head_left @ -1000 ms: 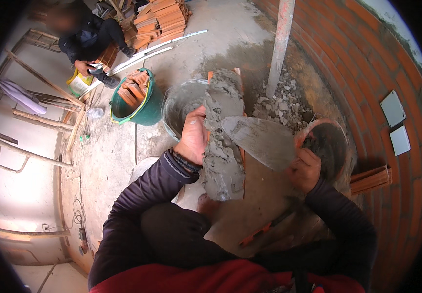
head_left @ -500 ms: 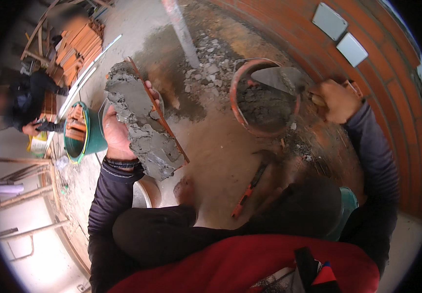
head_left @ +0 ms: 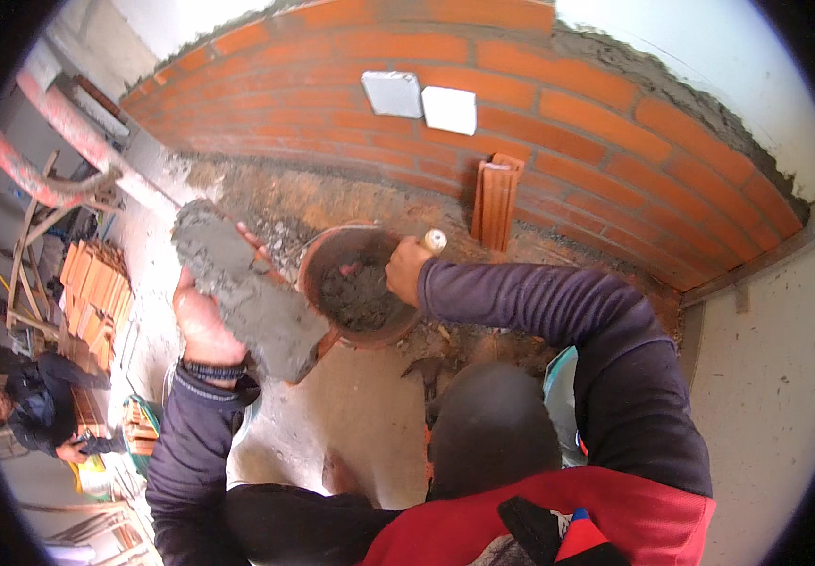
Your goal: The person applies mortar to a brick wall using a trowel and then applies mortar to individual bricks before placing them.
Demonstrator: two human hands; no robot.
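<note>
The brick (head_left: 242,288) lay in the left hand (head_left: 204,325), held up at a slant above the floor, just left of the bucket, its upper face thickly coated with wet grey mortar that looked coarse and lumpy; a strip of orange clay showed along its right edge. The left hand's fingers were wrapped under and around the brick's lower end, the thumb pressed against the mortared side. The right hand (head_left: 407,269) was closed in a fist around a pale wooden handle (head_left: 435,241), whose rounded end stuck up past the knuckles; the tool's blade was down inside the bucket and could not be made out. The bucket (head_left: 318,255) was round, rust-brown and grimy, and held a dark grey heap of mortar (head_left: 358,294) with a rough, crumbly surface. Both forearms wore dark sleeves, with a ribbed cuff at the left wrist. Behind the bucket a hollow clay block (head_left: 496,200) stood upright against the brick wall (head_left: 615,123), a curved-looking run of smooth orange courses with grey joints and a ragged mortar cap along the top. Two pale square plates (head_left: 421,102) sat on the wall. The concrete floor (head_left: 369,415) was dusty, strewn with rubble and mortar crumbs near the wall's foot. At far left a stack of orange bricks (head_left: 91,292) stood well apart, and another person (head_left: 39,415) in dark clothing crouched beyond it.
</note>
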